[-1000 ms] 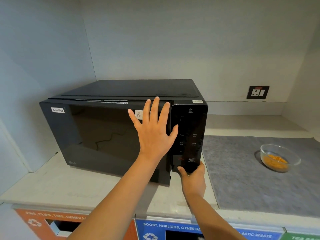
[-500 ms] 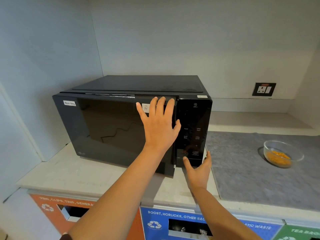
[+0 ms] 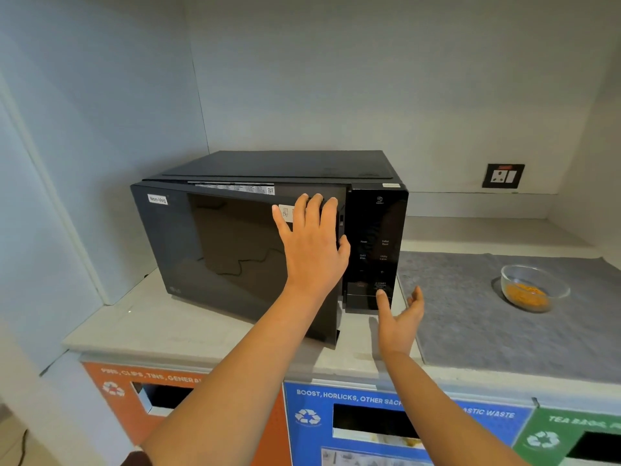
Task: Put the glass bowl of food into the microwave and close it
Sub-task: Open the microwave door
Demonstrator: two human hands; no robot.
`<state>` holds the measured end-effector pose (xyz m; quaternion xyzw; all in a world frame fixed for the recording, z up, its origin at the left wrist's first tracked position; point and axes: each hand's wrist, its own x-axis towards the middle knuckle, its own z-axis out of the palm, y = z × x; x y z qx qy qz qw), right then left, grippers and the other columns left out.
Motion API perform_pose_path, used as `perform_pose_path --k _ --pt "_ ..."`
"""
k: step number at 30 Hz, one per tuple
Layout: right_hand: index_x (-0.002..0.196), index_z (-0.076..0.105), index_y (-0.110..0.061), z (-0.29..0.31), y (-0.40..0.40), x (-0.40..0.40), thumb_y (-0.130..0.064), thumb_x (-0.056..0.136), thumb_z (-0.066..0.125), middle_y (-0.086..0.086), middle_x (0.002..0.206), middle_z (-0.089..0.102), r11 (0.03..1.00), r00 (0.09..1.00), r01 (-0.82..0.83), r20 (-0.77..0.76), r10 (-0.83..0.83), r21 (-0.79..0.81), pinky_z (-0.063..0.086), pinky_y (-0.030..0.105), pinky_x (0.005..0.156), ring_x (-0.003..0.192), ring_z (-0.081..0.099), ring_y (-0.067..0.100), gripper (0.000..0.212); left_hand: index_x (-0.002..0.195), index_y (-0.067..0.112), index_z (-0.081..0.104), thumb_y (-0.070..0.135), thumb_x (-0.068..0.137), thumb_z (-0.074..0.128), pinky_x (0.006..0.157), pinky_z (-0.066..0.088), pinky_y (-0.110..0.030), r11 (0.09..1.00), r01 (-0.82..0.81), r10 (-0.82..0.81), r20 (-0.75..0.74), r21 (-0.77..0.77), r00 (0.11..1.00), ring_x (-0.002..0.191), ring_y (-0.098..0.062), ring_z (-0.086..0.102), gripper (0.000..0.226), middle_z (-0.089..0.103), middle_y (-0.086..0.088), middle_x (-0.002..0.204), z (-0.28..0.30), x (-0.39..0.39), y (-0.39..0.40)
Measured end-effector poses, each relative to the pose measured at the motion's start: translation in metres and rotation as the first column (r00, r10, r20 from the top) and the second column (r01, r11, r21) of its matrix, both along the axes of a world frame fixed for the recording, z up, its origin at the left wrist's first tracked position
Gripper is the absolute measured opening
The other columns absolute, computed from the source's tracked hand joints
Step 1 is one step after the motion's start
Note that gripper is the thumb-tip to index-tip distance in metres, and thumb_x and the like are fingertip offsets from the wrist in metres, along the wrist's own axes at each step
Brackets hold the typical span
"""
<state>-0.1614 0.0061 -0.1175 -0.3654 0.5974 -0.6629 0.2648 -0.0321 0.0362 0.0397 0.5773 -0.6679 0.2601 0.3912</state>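
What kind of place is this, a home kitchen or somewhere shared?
Probably a shared pantry, as in an office or hostel. The microwave carries a "Non-Veg" label, and under the counter stand labelled recycling bins for sachets, plastic waste and tea bags.

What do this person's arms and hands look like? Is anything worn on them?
Both forearms are bare: no sleeves, gloves, rings or watch show on the left hand or the right hand. Only a sliver of dark fabric shows at the frame's bottom edge by the left arm, perhaps a sleeve.
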Motion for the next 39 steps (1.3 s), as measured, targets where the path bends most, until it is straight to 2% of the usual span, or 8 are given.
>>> perform_pose_path --k 9,17,21,25,30,32,34,39 --pt "0.144 0.024 -0.016 0.022 0.069 0.031 -0.029 0.083 0.065 0.008 0.150 0.032 0.999 0.991 0.026 -0.131 -0.029 -0.026 0.033 0.041 0.109 0.138 0.033 0.024 0.075 0.117 0.010 0.057 0.027 0.076 0.065 0.108 0.022 -0.059 0.994 0.112 -0.113 -0.063 -0.006 0.992 0.126 -0.031 0.047 0.045 0.060 -0.010 0.125 0.001 0.035 0.067" --pt "0.141 0.031 -0.012 0.027 0.159 0.071 -0.022 0.088 0.060 0.010 0.145 0.039 1.000 0.987 0.014 -0.161 -0.018 -0.027 0.035 0.038 0.107 0.134 0.038 0.025 0.061 0.115 0.006 0.055 0.023 0.077 0.066 0.107 0.028 -0.053 0.981 0.188 -0.192 -0.130 -0.042 0.973 0.125 -0.032 0.047 0.042 0.060 -0.012 0.122 -0.001 0.094 0.148" --pt "0.140 0.033 -0.013 0.026 0.200 0.091 -0.021 0.090 0.057 0.009 0.143 0.041 1.000 0.989 -0.017 -0.149 0.013 -0.020 0.038 0.034 0.102 0.132 0.040 0.024 0.056 0.120 0.005 0.051 0.022 0.081 0.064 0.110 0.030 -0.049 0.979 0.203 -0.203 -0.214 -0.020 0.956 0.129 -0.031 0.043 0.044 0.057 -0.013 0.125 -0.002 0.128 0.181" --pt "0.138 0.035 -0.014 0.032 0.230 0.113 -0.020 0.091 0.055 0.008 0.141 0.044 0.999 0.990 -0.037 -0.138 0.035 -0.017 0.039 0.036 0.102 0.129 0.043 0.023 0.051 0.120 0.004 0.050 0.018 0.082 0.064 0.108 0.036 -0.046 0.974 0.226 -0.218 -0.290 -0.007 0.932 0.131 -0.032 0.040 0.042 0.055 -0.015 0.127 0.000 0.161 0.211" --pt "0.137 0.037 -0.015 0.044 0.248 0.142 -0.021 0.092 0.053 0.009 0.139 0.046 0.996 0.989 -0.075 -0.131 0.069 -0.041 0.040 0.032 0.097 0.127 0.045 0.022 0.048 0.109 0.008 0.050 0.013 0.082 0.064 0.096 0.047 -0.039 0.978 0.207 -0.201 -0.310 -0.016 0.929 0.123 -0.030 0.048 0.031 0.056 -0.012 0.117 0.003 0.197 0.234" --pt "0.137 0.036 -0.015 0.048 0.252 0.153 -0.021 0.093 0.052 0.008 0.139 0.046 0.994 0.987 -0.096 -0.134 0.087 -0.056 0.038 0.029 0.093 0.126 0.045 0.021 0.047 0.105 0.009 0.049 0.013 0.081 0.065 0.085 0.050 -0.031 0.984 0.177 -0.171 -0.292 -0.006 0.941 0.112 -0.026 0.053 0.028 0.056 -0.010 0.110 0.004 0.212 0.240" --pt "0.136 0.036 -0.016 0.052 0.256 0.162 -0.022 0.093 0.052 0.008 0.139 0.046 0.992 0.984 -0.109 -0.150 0.100 -0.060 0.038 0.028 0.092 0.126 0.045 0.021 0.047 0.100 0.009 0.050 0.014 0.080 0.065 0.074 0.045 -0.025 0.991 0.136 -0.131 -0.245 0.002 0.961 0.099 -0.023 0.054 0.026 0.056 -0.009 0.101 0.007 0.226 0.245" --pt "0.137 0.036 -0.016 0.060 0.262 0.175 -0.021 0.092 0.053 0.008 0.140 0.045 0.986 0.974 -0.154 -0.174 0.142 -0.055 0.039 0.028 0.091 0.126 0.046 0.022 0.048 0.090 0.007 0.055 0.015 0.080 0.064 0.063 0.042 -0.030 1.000 -0.020 0.021 -0.184 0.004 0.983 0.088 -0.027 0.053 0.015 0.062 -0.010 0.086 0.017 0.258 0.260"
